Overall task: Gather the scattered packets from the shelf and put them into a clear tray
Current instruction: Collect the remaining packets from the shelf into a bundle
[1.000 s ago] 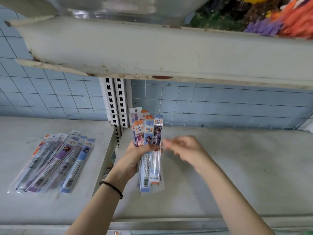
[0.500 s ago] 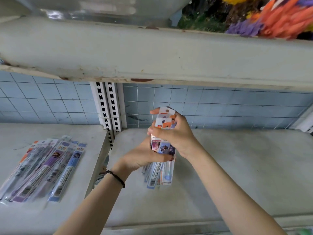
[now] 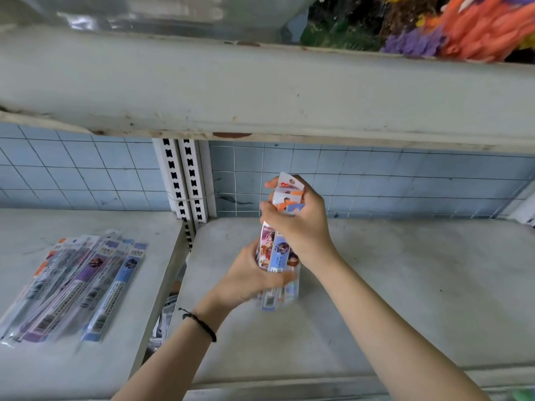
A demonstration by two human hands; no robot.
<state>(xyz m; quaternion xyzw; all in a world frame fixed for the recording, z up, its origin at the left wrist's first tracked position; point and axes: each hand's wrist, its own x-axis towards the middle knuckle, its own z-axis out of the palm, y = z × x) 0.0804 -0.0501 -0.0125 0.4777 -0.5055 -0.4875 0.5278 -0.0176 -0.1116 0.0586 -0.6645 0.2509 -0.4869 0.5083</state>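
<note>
Step in hand, as judged: squaring a gathered bundle of packets point(image 3: 275, 251). The left hand point(image 3: 246, 277) is curled round its lower half and the right hand point(image 3: 302, 227) curled over the header cards on top, so the bundle stands upright between both sets of fingers, near the shelf point(image 3: 405, 299). A second heap of packets point(image 3: 84, 282) lies flat well left of the left fingers, untouched. Next move likely calls for one hand keeping the bundle while the other frees for that heap; clear tray not identifiable in view.

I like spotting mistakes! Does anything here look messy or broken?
Yes. The upper shelf has rusty chipped spots along its edge, and a pile of packets lies fanned and askew on the left shelf.
</note>
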